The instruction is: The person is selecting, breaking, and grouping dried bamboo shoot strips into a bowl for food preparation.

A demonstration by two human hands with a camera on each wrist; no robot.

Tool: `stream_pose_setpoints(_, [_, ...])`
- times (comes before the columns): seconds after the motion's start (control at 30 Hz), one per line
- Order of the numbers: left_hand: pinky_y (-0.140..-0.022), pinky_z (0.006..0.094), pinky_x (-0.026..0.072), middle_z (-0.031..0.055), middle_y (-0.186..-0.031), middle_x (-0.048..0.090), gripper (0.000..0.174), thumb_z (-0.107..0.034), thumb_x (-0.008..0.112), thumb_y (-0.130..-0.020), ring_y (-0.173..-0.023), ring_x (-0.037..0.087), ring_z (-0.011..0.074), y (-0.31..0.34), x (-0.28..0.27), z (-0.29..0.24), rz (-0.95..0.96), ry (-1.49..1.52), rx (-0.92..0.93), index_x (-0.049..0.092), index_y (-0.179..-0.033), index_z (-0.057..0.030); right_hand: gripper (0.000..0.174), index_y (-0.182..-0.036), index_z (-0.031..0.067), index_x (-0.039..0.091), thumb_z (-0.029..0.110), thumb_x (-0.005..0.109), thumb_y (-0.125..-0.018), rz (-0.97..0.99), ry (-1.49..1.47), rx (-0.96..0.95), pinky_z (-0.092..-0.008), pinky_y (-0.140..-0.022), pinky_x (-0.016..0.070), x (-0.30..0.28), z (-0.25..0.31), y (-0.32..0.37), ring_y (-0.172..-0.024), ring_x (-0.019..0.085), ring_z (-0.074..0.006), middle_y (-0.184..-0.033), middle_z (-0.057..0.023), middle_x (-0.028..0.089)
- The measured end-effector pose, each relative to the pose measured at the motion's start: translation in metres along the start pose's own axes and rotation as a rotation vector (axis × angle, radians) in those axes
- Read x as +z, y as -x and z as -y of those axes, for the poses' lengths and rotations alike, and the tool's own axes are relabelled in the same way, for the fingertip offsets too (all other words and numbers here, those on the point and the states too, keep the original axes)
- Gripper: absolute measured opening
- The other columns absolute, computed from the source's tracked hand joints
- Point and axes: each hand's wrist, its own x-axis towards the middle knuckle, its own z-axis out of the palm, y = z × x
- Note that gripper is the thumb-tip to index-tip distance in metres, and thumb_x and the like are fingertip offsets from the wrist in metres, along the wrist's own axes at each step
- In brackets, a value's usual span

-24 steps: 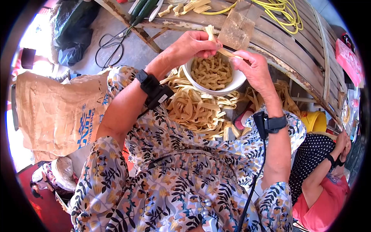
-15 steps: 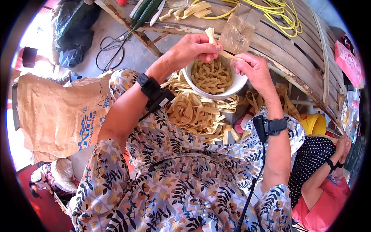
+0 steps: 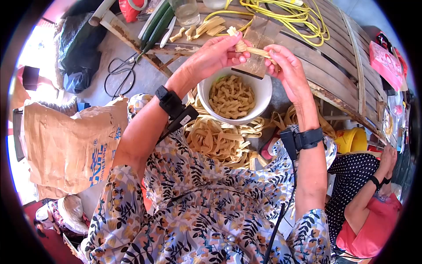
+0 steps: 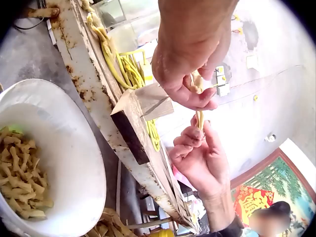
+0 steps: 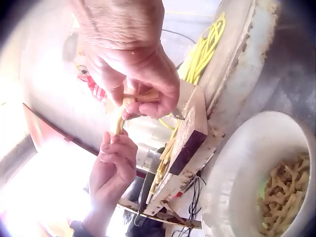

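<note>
A tan, pliable strip [image 3: 259,52] stretches between both hands above a white bucket [image 3: 266,94]. Thumb and fingers of my left hand [image 3: 220,52] pinch its left end, where a bunched, knot-like part and a short frayed tail stick out. My right hand [image 3: 288,68] grips the other end, fingers curled over it. In the left wrist view the strip [image 4: 199,119] shows in the gap between the two hands. Many short, knotted tan pieces [image 3: 231,97] lie in the bucket. Below it rests a heap of long loose tan strips [image 3: 215,138].
Behind the hands stands a slatted wooden bench [image 3: 323,61] with a rusty metal edge. On it lie a wooden block [image 3: 259,39], yellow hose [image 3: 303,24], cucumbers [image 3: 158,26] and cut strip pieces [image 3: 211,26]. A brown paper sack [image 3: 70,145] is at left. Another person [image 3: 369,215] sits at right.
Both hands have risen clear of the bucket's rim in the head view, the strip still between them. The strip's bunched end at the left hand now shows more fully. The view has shifted slightly.
</note>
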Motion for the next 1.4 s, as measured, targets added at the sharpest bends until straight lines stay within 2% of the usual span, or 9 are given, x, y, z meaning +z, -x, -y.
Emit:
stream_pose_setpoints(0.1, [-0.066, 0.018, 0.0426, 0.0042, -0.085, 0.056, 0.033, -0.031, 0.043, -0.091, -0.071, 0.05, 0.0072, -0.006, 0.002, -0.004, 0.024, 0.025, 0.003, 0.054, -0.1, -0.0002, 0.018, -0.097, 0.0042, 0.059, 0.017, 0.055, -0.085, -0.037, -0.163, -0.005, -0.0158, -0.061, 0.0427, -0.001, -0.001, -0.005, -0.067, 0.051, -0.0041, -0.081, -0.0002, 0.057])
stream_pose_setpoints(0.2, [-0.065, 0.0181, 0.0425, 0.0038, -0.084, 0.056, 0.026, -0.024, 0.049, -0.088, -0.07, 0.05, 0.007, -0.011, 0.003, -0.001, -0.08, -0.034, -0.006, 0.056, -0.095, 0.0002, 0.019, -0.095, 0.0022, 0.058, 0.016, 0.056, -0.083, -0.047, -0.188, 0.007, -0.0161, -0.061, 0.0427, -0.005, 0.003, -0.006, -0.067, 0.051, -0.0051, -0.084, -0.0013, 0.057])
stream_pose_setpoints(0.33, [-0.065, 0.018, 0.0425, 0.0027, -0.081, 0.054, 0.018, -0.015, 0.053, -0.084, -0.07, 0.051, 0.007, -0.015, 0.0, -0.003, -0.082, -0.103, -0.01, 0.057, -0.094, 0.0, 0.02, -0.095, 0.0005, 0.059, 0.015, 0.057, -0.082, -0.027, -0.15, -0.002, -0.0165, -0.06, 0.0424, -0.011, 0.002, -0.007, -0.067, 0.051, -0.0049, -0.08, -0.0015, 0.058])
stream_pose_setpoints(0.5, [-0.067, 0.0185, 0.0434, 0.0029, -0.079, 0.055, 0.021, -0.017, 0.053, -0.085, -0.07, 0.051, 0.0063, -0.015, -0.009, -0.003, -0.076, -0.184, -0.006, 0.056, -0.097, 0.0007, 0.022, -0.097, 0.0014, 0.059, 0.017, 0.057, -0.082, -0.007, -0.131, 0.009, -0.017, -0.062, 0.0432, -0.012, -0.004, -0.01, -0.067, 0.05, -0.0037, -0.077, -0.002, 0.058])
stream_pose_setpoints(0.7, [-0.068, 0.0198, 0.0448, 0.0051, -0.082, 0.057, 0.026, -0.019, 0.052, -0.087, -0.07, 0.052, 0.0072, -0.016, -0.016, -0.003, -0.098, -0.141, -0.055, 0.054, -0.101, 0.0033, 0.028, -0.108, 0.0012, 0.055, 0.017, 0.054, -0.085, 0.045, -0.034, -0.015, -0.0185, -0.065, 0.0437, -0.003, 0.004, -0.006, -0.065, 0.049, -0.0039, -0.087, -0.0059, 0.06])
stream_pose_setpoints(0.8, [-0.067, 0.0199, 0.0449, 0.0058, -0.083, 0.058, 0.027, -0.019, 0.052, -0.087, -0.069, 0.052, 0.0074, -0.018, -0.017, -0.002, -0.091, -0.129, -0.034, 0.054, -0.102, 0.0039, 0.029, -0.108, 0.0024, 0.056, 0.02, 0.056, -0.084, 0.013, 0.06, -0.061, -0.0183, -0.068, 0.0469, -0.006, 0.0, -0.007, -0.071, 0.056, -0.0053, -0.09, -0.0077, 0.063])
stream_pose_setpoints(0.9, [-0.067, 0.0201, 0.0451, 0.0063, -0.084, 0.058, 0.028, -0.02, 0.052, -0.087, -0.069, 0.052, 0.0076, -0.016, -0.016, -0.001, -0.067, -0.106, -0.038, 0.054, -0.102, 0.0042, 0.029, -0.108, 0.002, 0.056, 0.02, 0.056, -0.084, 0.032, 0.05, -0.094, -0.0193, -0.066, 0.048, -0.007, 0.0, -0.004, -0.072, 0.058, -0.0072, -0.09, -0.0088, 0.063])
stream_pose_setpoints(1.1, [-0.068, 0.0202, 0.0455, 0.0069, -0.085, 0.058, 0.027, -0.019, 0.053, -0.087, -0.071, 0.053, 0.0079, -0.017, -0.017, 0.0, -0.025, -0.069, -0.045, 0.054, -0.102, 0.0035, 0.026, -0.104, 0.0007, 0.058, 0.018, 0.053, -0.086, -0.012, -0.036, 0.007, -0.018, -0.062, 0.048, -0.002, 0.005, 0.0, -0.067, 0.057, -0.0073, -0.087, -0.0084, 0.063])
stream_pose_setpoints(1.4, [-0.077, 0.0225, 0.0477, 0.0087, -0.091, 0.059, 0.023, -0.013, 0.052, -0.086, -0.081, 0.058, 0.0122, -0.05, -0.011, -0.008, -0.112, -0.238, 0.13, 0.054, -0.103, 0.0029, 0.017, -0.095, 0.0019, 0.062, 0.012, 0.059, -0.082, -0.242, -0.144, -0.203, -0.0165, -0.052, 0.0425, -0.012, -0.008, -0.042, -0.057, 0.049, -0.0045, -0.076, -0.0037, 0.061])
